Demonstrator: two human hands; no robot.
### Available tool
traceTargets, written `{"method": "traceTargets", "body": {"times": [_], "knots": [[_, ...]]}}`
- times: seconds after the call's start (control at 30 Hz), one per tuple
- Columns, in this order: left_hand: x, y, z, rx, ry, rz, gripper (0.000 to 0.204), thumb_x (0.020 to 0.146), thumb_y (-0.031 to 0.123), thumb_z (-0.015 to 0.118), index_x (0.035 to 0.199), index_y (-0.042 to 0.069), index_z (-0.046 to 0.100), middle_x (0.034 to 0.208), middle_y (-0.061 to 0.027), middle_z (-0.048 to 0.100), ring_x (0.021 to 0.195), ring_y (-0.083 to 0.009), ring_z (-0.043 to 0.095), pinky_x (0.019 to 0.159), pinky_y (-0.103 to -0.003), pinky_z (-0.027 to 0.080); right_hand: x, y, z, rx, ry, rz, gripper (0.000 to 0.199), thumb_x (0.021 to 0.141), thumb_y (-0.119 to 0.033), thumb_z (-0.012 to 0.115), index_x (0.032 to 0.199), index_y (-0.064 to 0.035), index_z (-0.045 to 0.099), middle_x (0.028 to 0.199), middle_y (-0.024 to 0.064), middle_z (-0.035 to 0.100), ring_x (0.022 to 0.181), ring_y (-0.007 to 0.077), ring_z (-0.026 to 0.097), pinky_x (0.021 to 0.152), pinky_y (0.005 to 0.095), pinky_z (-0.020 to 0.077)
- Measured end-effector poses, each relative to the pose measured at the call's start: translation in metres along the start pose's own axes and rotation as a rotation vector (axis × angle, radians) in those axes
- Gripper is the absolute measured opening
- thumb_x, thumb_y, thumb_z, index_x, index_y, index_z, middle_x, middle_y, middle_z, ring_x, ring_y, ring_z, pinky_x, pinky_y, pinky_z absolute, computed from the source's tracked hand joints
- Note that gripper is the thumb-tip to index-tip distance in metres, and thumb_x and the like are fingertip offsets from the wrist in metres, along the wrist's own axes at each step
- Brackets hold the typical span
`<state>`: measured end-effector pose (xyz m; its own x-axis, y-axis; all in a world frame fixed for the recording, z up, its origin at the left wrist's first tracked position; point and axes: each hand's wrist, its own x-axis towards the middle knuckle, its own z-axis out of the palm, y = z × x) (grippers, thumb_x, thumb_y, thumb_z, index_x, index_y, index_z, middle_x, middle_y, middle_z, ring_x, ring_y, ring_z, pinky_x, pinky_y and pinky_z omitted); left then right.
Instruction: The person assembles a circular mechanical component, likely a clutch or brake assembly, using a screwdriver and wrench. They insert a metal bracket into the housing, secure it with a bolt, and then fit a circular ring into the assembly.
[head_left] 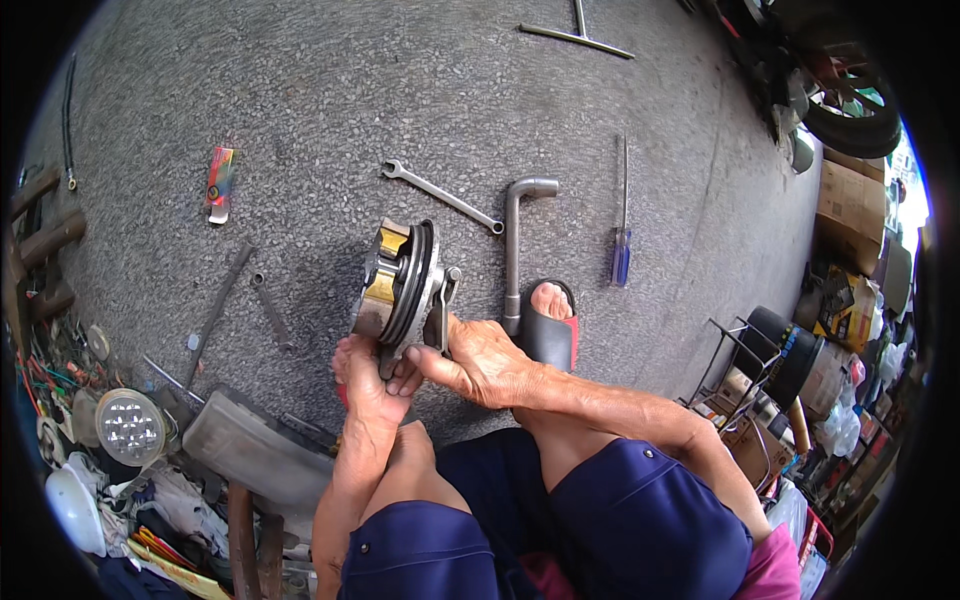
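Observation:
Above my knees I hold a round drum-brake plate (432, 272) tilted on edge. Its brake shoes (380, 287), with yellow sides, face left, and a small metal lever arm (447, 290) sits on the right side. My left hand (370, 385) is closed around the lower edge of the assembly from below. On the right side, my right hand (485, 360) has its fingers behind the plate and lever, its thumb stretched along the bottom edge near my left fingers. Part of the right fingers is hidden by the assembly.
On the speckled floor lie a combination wrench (440, 197), an L-shaped socket wrench (513, 250), a blue-handled screwdriver (622, 255), a T-handle tool (580, 40), a smaller wrench (272, 310) and a colourful little box (220, 185). Clutter and a grey bin (250, 450) stand left; cardboard boxes (850, 205) right.

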<state>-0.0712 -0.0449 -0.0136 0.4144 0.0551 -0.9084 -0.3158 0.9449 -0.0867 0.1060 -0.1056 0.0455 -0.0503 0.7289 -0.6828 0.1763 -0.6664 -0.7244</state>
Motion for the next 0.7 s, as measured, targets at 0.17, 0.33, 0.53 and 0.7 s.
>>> {"method": "traceTargets", "body": {"times": [0.17,0.33,0.53,0.7], "knots": [[-0.004,-0.006,0.017,0.181,0.005,0.106,0.046,0.102,0.044,0.039,0.083,0.007,0.058,0.052,0.0005,0.042,0.034,-0.0094,0.032,0.031,-0.023,0.031,0.002,0.027,0.004,0.024,0.068,-0.082,0.05,0.101,-0.045,0.047,0.124,-0.0006,0.049,0.088,0.0274,0.067,0.086,0.0481,0.064,0.077,0.052,0.0511],[0.002,-0.011,0.013,0.276,0.061,0.187,0.035,0.1,0.037,0.045,0.079,0.01,0.054,0.053,0.0002,0.043,0.034,-0.0094,0.031,0.032,-0.023,0.028,-0.021,0.017,-0.013,0.222,-0.061,0.097,0.035,0.102,-0.034,0.044,0.111,-0.0014,0.054,0.086,0.0234,0.061,0.084,0.0432,0.059,0.078,0.0464,0.0473],[0.001,-0.018,0.022,0.65,0.162,0.473,0.029,0.101,0.026,0.042,0.081,0.01,0.056,0.058,-0.0019,0.046,0.036,-0.012,0.032,0.033,-0.025,0.027,-0.043,0.034,-0.037,0.581,-0.093,0.29,0.034,0.095,-0.029,0.05,0.093,0.0034,0.058,0.072,0.0177,0.061,0.058,0.0266,0.06,0.058,0.0331,0.0513],[0.009,-0.017,0.003,1.49,0.214,1.068,0.029,0.104,0.019,0.041,0.087,0.005,0.06,0.07,-0.0026,0.052,0.058,-0.0151,0.046,0.055,-0.028,0.039,-0.036,0.072,-0.021,1.555,-0.22,0.278,0.057,0.096,-0.05,0.036,0.088,0.0004,0.06,0.069,0.0179,0.057,0.056,0.03,0.055,0.053,0.0426,0.0481]]}}
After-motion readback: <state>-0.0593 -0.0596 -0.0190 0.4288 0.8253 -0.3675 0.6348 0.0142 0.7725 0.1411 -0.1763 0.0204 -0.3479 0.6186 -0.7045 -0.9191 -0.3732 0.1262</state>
